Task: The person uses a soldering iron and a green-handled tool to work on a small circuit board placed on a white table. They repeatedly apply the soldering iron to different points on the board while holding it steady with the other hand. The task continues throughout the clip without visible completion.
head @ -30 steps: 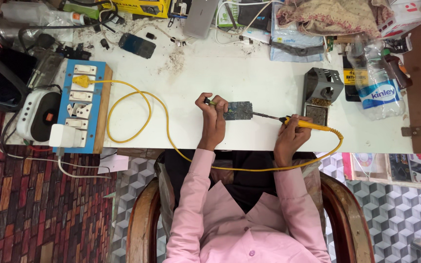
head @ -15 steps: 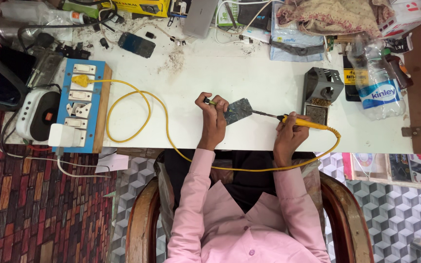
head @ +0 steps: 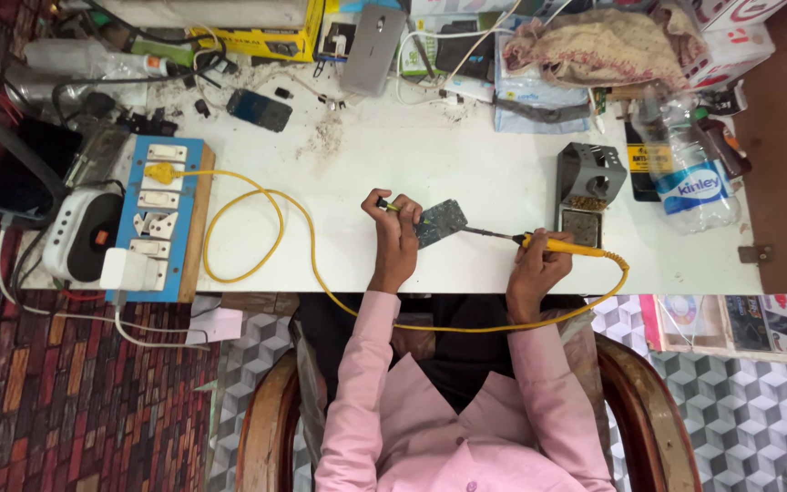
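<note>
My left hand (head: 396, 239) grips a small grey-green circuit board (head: 442, 221) just above the white table (head: 466, 155), with a thin green-tipped tool (head: 384, 205) sticking out by the thumb. My right hand (head: 536, 273) holds a yellow-handled soldering iron (head: 565, 246). Its metal tip reaches left to the board's right edge. The iron's yellow cable (head: 266, 219) loops across my lap and up to a plug in the blue switchboard (head: 161, 214).
A grey soldering stand (head: 589, 173) sits right of the iron. A water bottle (head: 694, 182) lies at the right. At the back are a dark phone (head: 261, 109), boxes, cables and a crumpled cloth (head: 603, 46). A white device (head: 84, 232) stands at the left edge.
My left hand has turned the circuit board from lying level to tilted and lowered it slightly. The soldering iron's tip stays against the board's right side.
</note>
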